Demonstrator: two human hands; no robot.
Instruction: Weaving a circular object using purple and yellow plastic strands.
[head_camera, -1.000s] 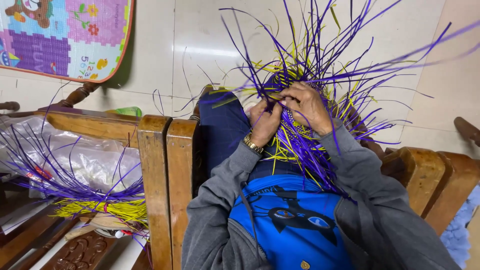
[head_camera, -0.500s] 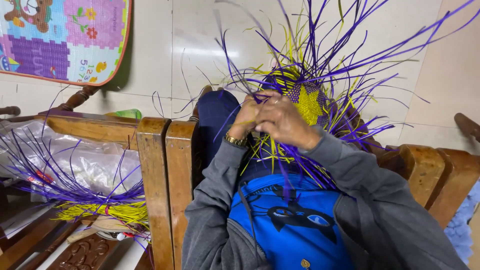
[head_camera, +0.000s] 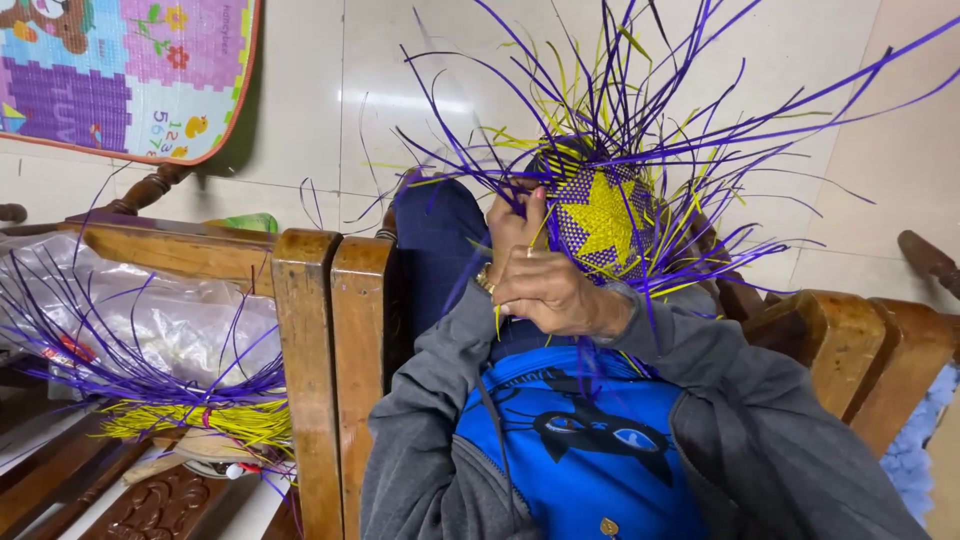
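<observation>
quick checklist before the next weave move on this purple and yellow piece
1. Woven piece in hand: ok, left hand grips its edge.
2. Right hand placed: ok, low beside the piece, among the strands.
3. Yellow star pattern facing the camera: ok.
4. Loose purple strands untangled: cannot tell, they fan out and cross.
5. Spare strand bundle at hand: ok, lying left of the wooden armrest.

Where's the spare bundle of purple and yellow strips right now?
Head view, lower left: the spare bundle of strips lies left of the wooden armrest, just below a clear plastic bag, well apart from both hands.
</observation>
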